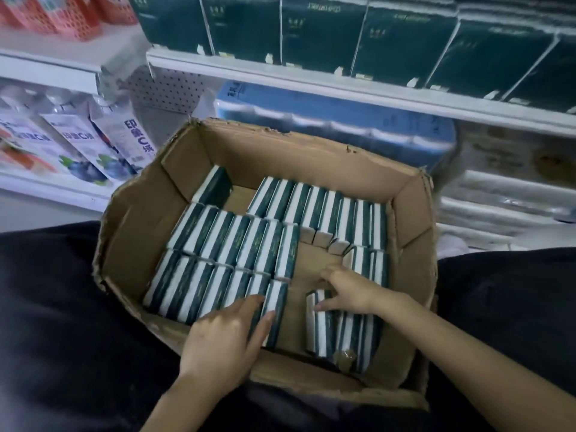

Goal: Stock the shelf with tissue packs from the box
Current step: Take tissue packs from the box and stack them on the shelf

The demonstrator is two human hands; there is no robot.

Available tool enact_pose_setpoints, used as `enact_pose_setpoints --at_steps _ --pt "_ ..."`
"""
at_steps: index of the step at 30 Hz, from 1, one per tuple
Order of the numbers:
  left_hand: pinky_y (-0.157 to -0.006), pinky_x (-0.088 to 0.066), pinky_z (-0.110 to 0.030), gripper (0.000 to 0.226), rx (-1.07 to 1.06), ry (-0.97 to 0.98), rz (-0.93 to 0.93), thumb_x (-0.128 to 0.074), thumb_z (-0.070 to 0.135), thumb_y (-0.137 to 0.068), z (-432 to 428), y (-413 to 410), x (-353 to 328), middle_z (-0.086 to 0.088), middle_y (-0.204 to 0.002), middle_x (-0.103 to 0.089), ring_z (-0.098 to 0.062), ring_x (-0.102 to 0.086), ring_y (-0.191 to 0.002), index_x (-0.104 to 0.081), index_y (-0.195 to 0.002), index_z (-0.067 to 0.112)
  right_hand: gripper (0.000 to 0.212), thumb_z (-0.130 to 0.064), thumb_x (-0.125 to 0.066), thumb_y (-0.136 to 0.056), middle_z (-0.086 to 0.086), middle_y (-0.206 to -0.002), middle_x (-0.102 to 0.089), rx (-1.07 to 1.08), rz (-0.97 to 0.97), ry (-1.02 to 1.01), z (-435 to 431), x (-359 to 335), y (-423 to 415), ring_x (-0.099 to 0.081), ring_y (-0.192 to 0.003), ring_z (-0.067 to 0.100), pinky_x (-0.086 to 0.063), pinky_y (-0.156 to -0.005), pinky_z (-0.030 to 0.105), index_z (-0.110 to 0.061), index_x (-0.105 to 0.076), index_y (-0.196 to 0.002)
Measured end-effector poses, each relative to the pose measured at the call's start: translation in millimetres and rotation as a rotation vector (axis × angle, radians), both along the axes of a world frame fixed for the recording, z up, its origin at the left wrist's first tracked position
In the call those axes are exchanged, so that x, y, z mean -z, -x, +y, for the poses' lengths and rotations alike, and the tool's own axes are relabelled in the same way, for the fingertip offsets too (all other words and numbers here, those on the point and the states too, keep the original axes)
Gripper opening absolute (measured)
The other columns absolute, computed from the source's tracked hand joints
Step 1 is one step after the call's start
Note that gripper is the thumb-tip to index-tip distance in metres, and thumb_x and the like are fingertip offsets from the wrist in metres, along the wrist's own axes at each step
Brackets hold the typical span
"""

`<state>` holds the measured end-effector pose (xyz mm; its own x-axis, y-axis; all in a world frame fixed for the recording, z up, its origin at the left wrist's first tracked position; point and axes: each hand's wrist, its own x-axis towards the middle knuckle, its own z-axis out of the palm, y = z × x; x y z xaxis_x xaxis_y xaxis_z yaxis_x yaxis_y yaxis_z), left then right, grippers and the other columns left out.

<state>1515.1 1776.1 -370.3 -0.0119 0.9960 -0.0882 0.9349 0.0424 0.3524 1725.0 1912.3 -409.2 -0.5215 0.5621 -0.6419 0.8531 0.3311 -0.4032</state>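
Head view: my left hand (224,335) pinches the end pack (276,310) of the front row, close to the torn near wall of the box (137,219). Just right of it, the bare cardboard floor (296,310) leaves room to move. My right hand (352,291) curls over a short row of packs (324,328). Dark green, white-edged tissue packs (218,232) stand in rows inside the box.

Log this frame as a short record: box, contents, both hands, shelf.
container: open cardboard box, on the person's lap
contents: green-and-white tissue packs on edge in rows, with gaps between groups
left: left hand pinches the end pack of the near-left row
right: right hand touches the near-right packs; grip unclear
shelving: white shelf above holds dark green packs
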Motion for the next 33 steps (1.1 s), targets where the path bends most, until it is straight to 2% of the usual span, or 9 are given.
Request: enact_pose_setpoints --at_steps 5,10,14,18,22,25,27,30,33 --pt "-0.035 -0.043 -0.025 0.042 -0.104 -0.092 0.001 -0.03 0.056 -0.094 12.9 -7.8 0.6 0.014 -0.059 -0.063 -0.008 -0.059 -0.045 -0.064 -0.088 0.031 0.033 -0.035 -0.073 -0.083 0.002 -0.096 -0.055 0.019 0.008 -0.015 -1.9 14.2 0.8 -0.051 -0.088 0.017 -0.038 -0.069 0.027 -0.011 -0.056 -0.097" --pt "-0.035 -0.035 -0.02 0.041 -0.083 -0.107 -0.017 -0.03 0.054 -0.094 17.1 -6.8 4.0 0.015 -0.055 -0.059 -0.005 -0.054 -0.041 -0.064 -0.085 0.031 0.034 -0.03 -0.079 -0.077 0.008 -0.095 -0.065 0.09 0.01 -0.028 -1.9 22.3 0.6 -0.057 -0.087 0.018 -0.042 -0.069 0.025 -0.005 -0.064 -0.094" --pt "-0.034 -0.041 -0.022 0.043 -0.058 -0.123 -0.018 -0.03 0.054 -0.094 17.3 -5.7 9.2 0.016 -0.056 -0.059 -0.004 -0.054 -0.042 -0.065 -0.086 0.032 0.02 -0.027 -0.082 -0.074 0.002 -0.082 -0.067 0.123 0.005 -0.016 -0.4 26.1 -3.0 -0.061 -0.08 0.015 -0.05 -0.07 0.029 -0.015 -0.066 -0.075" --pt "-0.047 -0.046 -0.021 0.062 -0.071 -0.013 -0.015 -0.01 0.068 -0.092 18.2 -6.1 2.9 0.016 -0.066 -0.063 -0.004 -0.062 -0.057 -0.062 -0.095 0.035 0.027 -0.029 -0.079 -0.077 -0.007 -0.08 -0.063 0.077 -0.034 -0.057 2.1 18.6 -5.8 -0.06 -0.085 0.014 -0.043 -0.068 0.027 -0.026 -0.056 -0.063" --pt "-0.061 -0.045 -0.02 0.076 -0.04 0.093 -0.064 0.005 0.074 -0.081 19.6 -2.4 -2.8 0.022 -0.074 -0.058 -0.004 -0.06 -0.07 -0.056 -0.107 0.04 0.03 -0.026 -0.077 -0.08 -0.014 -0.072 -0.056 0.159 0.066 -0.05 7.3 3.4 -6.7 -0.053 -0.073 0.004 -0.043 -0.067 0.026 -0.024 -0.054 -0.061" --pt "-0.074 -0.049 -0.026 0.069 -0.106 0.114 -0.22 -0.01 0.073 -0.085 24.4 0.5 -3.7 0.029 -0.093 -0.058 0.0 -0.06 -0.086 -0.058 -0.119 0.038 0.027 -0.021 -0.077 -0.08 -0.007 -0.074 -0.061 0.336 0.231 -0.038 18.3 -13.3 -8.5 -0.059 -0.076 0.008 -0.051 -0.079 0.033 -0.019 -0.056 -0.062" --pt "-0.087 -0.049 -0.027 0.062 -0.176 0.131 -0.431 -0.023 0.073 -0.086 29.8 1.2 -4.1 0.027 -0.111 -0.059 0.005 -0.057 -0.102 -0.055 -0.127 0.037 0.028 -0.015 -0.076 -0.08 0.004 -0.082 -0.066 0.436 0.352 -0.063 27.4 -25.9 -11.1 -0.063 -0.085 0.016 -0.05 -0.083 0.032 -0.016 -0.056 -0.061" --pt "-0.094 -0.038 -0.012 0.052 -0.232 0.155 -0.735 -0.036 0.068 -0.089 43.9 -5.5 -10.4 0.034 -0.124 -0.049 0.018 -0.044 -0.116 -0.045 -0.134 0.045 0.023 -0.008 -0.075 -0.08 0.016 -0.091 -0.068 0.637 0.495 -0.114 38.5 -46.1 -15.6 -0.064 -0.092 0.025 -0.049 -0.083 0.034 -0.008 -0.06 -0.063" --pt "-0.099 -0.031 -0.008 0.053 -0.236 0.135 -0.872 -0.041 0.066 -0.09 58.9 -18.8 -17.2 0.038 -0.131 -0.042 0.022 -0.037 -0.121 -0.041 -0.138 0.045 0.025 -0.006 -0.074 -0.081 0.01 -0.085 -0.066 0.857 0.645 -0.129 46.9 -64.2 -20.1 -0.063 -0.081 0.021 -0.052 -0.07 0.026 -0.007 -0.059 -0.061"
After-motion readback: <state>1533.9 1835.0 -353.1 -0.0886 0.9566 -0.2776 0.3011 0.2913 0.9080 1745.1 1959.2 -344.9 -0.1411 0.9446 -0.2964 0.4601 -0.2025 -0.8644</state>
